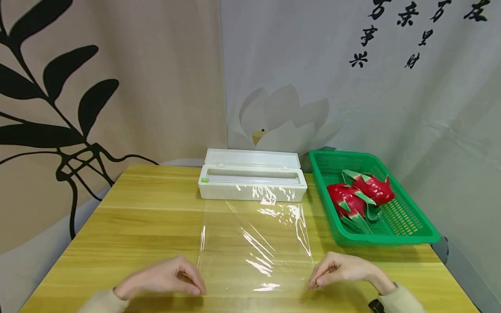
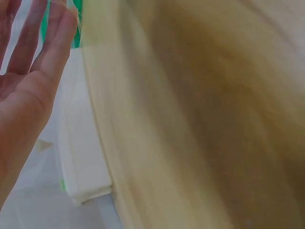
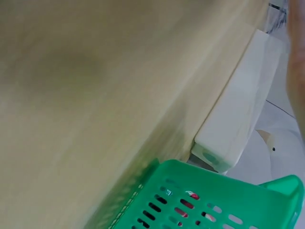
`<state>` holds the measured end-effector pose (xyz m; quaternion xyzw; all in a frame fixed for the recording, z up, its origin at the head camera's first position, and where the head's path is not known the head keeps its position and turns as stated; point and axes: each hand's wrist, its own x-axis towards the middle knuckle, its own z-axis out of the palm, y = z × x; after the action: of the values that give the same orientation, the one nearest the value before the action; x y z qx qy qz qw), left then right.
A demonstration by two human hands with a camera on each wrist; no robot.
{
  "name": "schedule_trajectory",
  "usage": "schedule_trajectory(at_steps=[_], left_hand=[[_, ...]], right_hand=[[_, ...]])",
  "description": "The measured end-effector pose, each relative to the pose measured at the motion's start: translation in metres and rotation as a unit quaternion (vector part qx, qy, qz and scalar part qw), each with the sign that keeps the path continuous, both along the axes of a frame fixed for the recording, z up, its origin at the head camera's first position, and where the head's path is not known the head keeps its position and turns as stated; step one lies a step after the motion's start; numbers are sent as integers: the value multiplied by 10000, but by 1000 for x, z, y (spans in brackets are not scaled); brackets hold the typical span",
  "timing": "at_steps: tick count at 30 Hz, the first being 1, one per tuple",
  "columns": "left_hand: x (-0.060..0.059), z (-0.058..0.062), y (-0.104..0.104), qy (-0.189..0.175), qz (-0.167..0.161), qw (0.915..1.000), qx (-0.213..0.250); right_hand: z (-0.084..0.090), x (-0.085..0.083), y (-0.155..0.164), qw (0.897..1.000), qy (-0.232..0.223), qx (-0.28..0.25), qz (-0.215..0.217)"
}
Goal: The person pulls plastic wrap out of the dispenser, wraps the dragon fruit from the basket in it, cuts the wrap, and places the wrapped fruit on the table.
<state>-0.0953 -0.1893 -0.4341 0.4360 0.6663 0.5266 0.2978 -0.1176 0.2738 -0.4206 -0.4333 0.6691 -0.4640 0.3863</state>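
Note:
A sheet of clear cling film (image 1: 250, 243) stretches from a white film dispenser box (image 1: 252, 193) toward the near side of the wooden table. At the sheet's near left corner, my left hand (image 1: 168, 276) pinches the film between thumb and fingers. My right hand (image 1: 346, 268) pinches the near right corner. The box's lid (image 1: 252, 158) stands raised at the back, and a pale roll lies inside. In the left wrist view, the left hand (image 2: 31, 90) shows with film over its fingertips. Only a blurred edge of the right hand (image 3: 298, 71) shows in the right wrist view.
To the right of the dispenser box stands a green plastic basket (image 1: 391, 239) with two red, green-tipped fruits (image 1: 354, 195) that look like dragon fruit. A small green slider (image 1: 205, 180) sits on the box's left end. Printed curtains (image 1: 172, 78) hang behind the table (image 1: 145, 208).

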Motion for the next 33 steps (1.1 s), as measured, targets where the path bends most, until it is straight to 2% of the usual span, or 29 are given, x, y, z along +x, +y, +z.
schedule_trajectory(at_steps=[3,9,16,22,28,33], left_hand=[[2,-5,1,-12,45,9999,-149],[4,-11,4,380,80,9984,-405],[6,-15,5,863,48,9941,-649],[8,-16,8,1351,0,9880,-752],[8,-16,8,1268,-11,9900,-613],[9,-18,7,1404,-27,9882,-607]], right_hand=[[-4,2,-1,9994,288,180,45],[-12,6,-5,9952,849,-17,485],[-12,10,-8,9940,944,207,517],[-8,14,-11,9872,1370,557,603],[-10,15,-11,9813,1665,529,807],[-11,15,-10,9810,1685,437,854]])
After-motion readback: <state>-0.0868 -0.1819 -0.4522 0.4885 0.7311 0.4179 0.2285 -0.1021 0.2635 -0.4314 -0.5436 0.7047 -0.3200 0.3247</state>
